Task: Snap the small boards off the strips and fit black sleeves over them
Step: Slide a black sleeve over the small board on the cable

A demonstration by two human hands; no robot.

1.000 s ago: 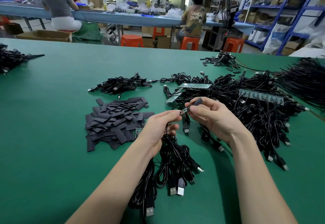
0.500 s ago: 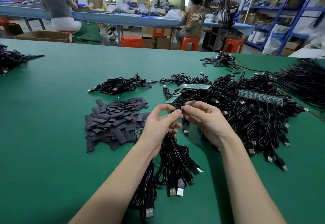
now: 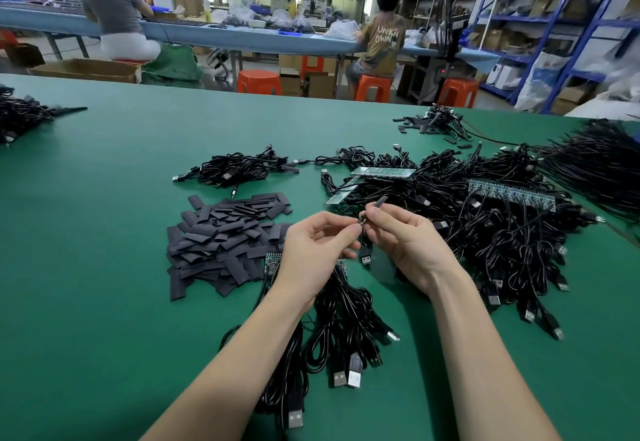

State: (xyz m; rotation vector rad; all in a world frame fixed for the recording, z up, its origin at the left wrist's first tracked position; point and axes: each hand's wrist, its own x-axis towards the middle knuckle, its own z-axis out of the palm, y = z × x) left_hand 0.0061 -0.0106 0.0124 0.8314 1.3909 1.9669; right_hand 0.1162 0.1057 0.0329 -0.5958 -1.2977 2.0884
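Green bench [image 3: 104, 232]: my right hand [image 3: 408, 246] pinches a light, floppy sleeve [image 3: 379, 202] by its end; left hand [image 3: 315, 250] pinching the board end

Bare green table [image 3: 86, 267] lies wide open to the left, from the near edge up to the far side, broken only by a small cable heap [image 3: 20, 116] at the far left corner. The pile of black sleeves [image 3: 225, 243] sits just left of the hands, a cable bundle [image 3: 239, 170] beyond it with a bare lane between. To the right a dense tangle of USB cables [image 3: 485, 232] blocks the surface, board strips [image 3: 510, 194] lying on top. More cables [image 3: 343, 329] crowd between the forearms.
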